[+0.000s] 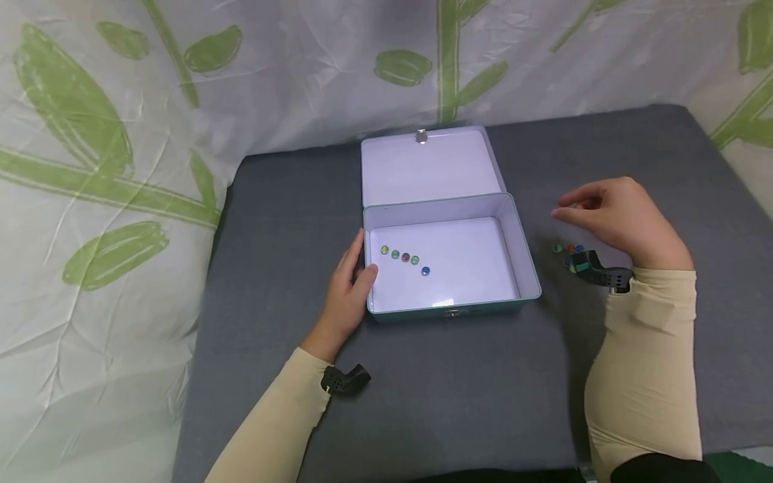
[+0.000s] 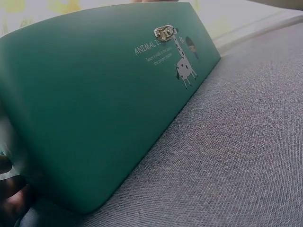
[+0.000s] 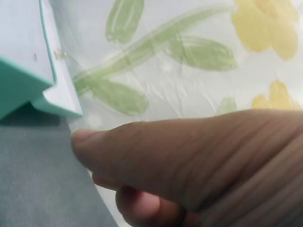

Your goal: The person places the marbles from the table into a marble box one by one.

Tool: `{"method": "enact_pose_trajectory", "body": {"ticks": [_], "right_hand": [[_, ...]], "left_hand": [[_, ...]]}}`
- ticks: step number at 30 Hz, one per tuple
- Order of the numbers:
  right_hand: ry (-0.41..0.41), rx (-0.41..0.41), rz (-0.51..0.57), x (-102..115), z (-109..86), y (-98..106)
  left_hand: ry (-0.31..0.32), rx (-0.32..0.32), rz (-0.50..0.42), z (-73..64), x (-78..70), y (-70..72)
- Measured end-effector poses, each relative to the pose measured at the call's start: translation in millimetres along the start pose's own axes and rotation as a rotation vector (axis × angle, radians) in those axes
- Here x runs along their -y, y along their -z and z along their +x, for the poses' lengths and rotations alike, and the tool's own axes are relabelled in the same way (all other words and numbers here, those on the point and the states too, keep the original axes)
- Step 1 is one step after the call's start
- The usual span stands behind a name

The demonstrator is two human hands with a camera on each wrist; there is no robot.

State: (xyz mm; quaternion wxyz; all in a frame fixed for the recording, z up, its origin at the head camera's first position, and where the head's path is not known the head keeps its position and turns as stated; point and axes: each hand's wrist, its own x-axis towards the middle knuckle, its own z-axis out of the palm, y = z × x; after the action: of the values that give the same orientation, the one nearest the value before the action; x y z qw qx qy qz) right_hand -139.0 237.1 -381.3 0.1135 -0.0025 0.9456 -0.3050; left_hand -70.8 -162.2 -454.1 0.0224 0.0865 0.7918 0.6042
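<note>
A green tin box (image 1: 455, 310) with a white inside stands on the grey cloth, its hinged lid (image 1: 431, 168) laid back. Several glass marbles (image 1: 425, 271) lie on its floor toward the left, most in a slanting row. My left hand (image 1: 341, 295) holds the box's left wall, thumb over the rim and fingers along the outside. Right of the box, my right hand (image 1: 628, 218) hovers with thumb and fingers curled toward each other; whether something is between the fingertips cannot be made out. Below that hand, more marbles (image 1: 557, 248) lie in a small cluster, partly hidden by the wrist strap.
The grey cloth (image 1: 459, 396) covers the table. Behind and to the left hangs a pale curtain (image 1: 302, 74) with green leaves. Each wrist carries a black strap with a camera (image 1: 347, 380). A metal clasp (image 2: 164, 33) sits on the box's front.
</note>
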Motion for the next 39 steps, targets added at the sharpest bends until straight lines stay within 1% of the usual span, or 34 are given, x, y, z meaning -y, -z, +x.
{"method": "enact_pose_trajectory", "body": {"ticks": [4,7,13,16,24,32,39], "right_hand": [[-0.015,0.019,0.0,-6.4,1.1,2.9],[-0.018,0.049,0.005,-10.7,4.0,2.7],[-0.034,0.171,-0.01,-21.9,14.6,-1.5],[-0.042,0.209,-0.017,-27.5,18.4,-3.8],[-0.076,0.231,-0.032,-33.9,22.4,-11.4],[-0.101,0.247,-0.052,-36.2,25.4,-17.7],[-0.089,0.263,-0.083,-40.9,28.5,-21.7]], "left_hand": [[0.004,-0.007,0.013,0.0,-0.1,1.0],[0.01,-0.007,0.02,-0.8,0.6,2.0],[0.02,0.001,0.026,-3.3,0.5,3.7],[0.014,0.004,0.029,-3.7,0.0,3.9],[-0.001,0.006,0.026,-2.4,-1.9,3.1],[0.003,0.016,0.026,-1.6,-1.3,2.5],[0.008,0.018,0.035,-0.3,0.1,1.1]]}}
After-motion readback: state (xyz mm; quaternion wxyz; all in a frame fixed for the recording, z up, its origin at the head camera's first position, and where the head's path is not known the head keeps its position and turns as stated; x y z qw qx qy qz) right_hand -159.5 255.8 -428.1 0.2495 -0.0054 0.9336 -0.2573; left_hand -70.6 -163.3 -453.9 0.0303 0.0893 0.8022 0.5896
